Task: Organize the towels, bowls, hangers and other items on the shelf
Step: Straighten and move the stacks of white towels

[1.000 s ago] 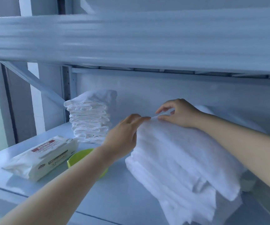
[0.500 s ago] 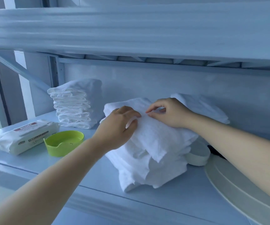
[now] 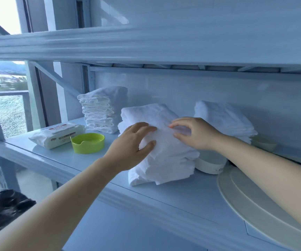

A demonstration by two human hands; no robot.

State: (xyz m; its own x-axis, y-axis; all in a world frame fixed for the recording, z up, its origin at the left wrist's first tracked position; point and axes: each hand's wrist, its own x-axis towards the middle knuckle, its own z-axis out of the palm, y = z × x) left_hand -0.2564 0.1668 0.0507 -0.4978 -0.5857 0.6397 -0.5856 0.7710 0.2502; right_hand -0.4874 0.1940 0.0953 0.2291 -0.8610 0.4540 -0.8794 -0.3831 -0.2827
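- A person squares up a stack of white towels on the middle of a pale blue shelf, between a neat pile of folded cloths at the back left and another towel pile at the back right
- To do the step well, it seems best to press the loose top fold flat, draw both sides inward together, and keep the sagging front edge from sliding off the shelf lip
- The left hand rests spread against the stack's left face, thumb hooked into a fold, fingers open rather than clenched
- The right hand lies on top, fingers curled and lightly pinching the upper layer
- A green bowl and a wipes packet sit well clear to the left; a white round container touches the stack's right side
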